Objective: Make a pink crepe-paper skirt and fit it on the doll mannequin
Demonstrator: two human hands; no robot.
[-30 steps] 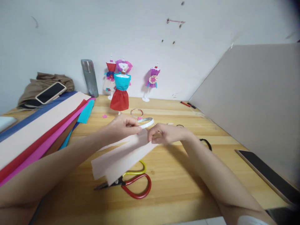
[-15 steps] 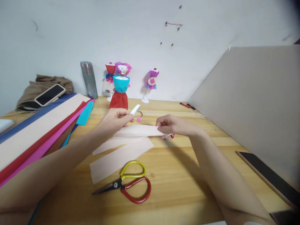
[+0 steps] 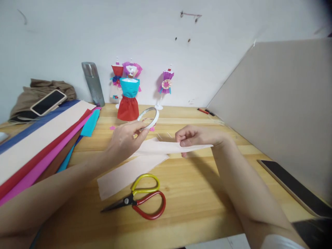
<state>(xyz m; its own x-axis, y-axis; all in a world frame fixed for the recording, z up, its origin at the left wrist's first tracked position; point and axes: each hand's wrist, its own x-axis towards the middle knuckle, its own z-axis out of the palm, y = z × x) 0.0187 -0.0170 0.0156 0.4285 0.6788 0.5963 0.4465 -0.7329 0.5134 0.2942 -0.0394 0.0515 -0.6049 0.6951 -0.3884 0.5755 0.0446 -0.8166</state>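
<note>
My left hand (image 3: 128, 136) pinches a white tape ring (image 3: 153, 121), raised above the table. To its right, my right hand (image 3: 193, 136) has its fingers closed on a pale pink strip (image 3: 166, 147), which stretches left below my left hand and right toward my wrist. Another pale strip (image 3: 127, 176) lies flat on the table in front. Nearer to me rest scissors (image 3: 137, 199) with one yellow and one red handle, their blades pointing left. Behind my left hand stands a small dress form (image 3: 129, 100) in a turquoise top and red skirt.
Coloured sheets (image 3: 49, 138) cover the left side, with a phone (image 3: 48, 102) on brown cloth (image 3: 52, 86) and a bottle (image 3: 93, 84) behind. More dress forms (image 3: 166, 83) stand by the wall. A dark phone (image 3: 295, 186) lies at the right.
My left hand has turned the tape ring so its round opening shows. The pale strip in my right hand has shifted right, its end now reaching past the fingers.
</note>
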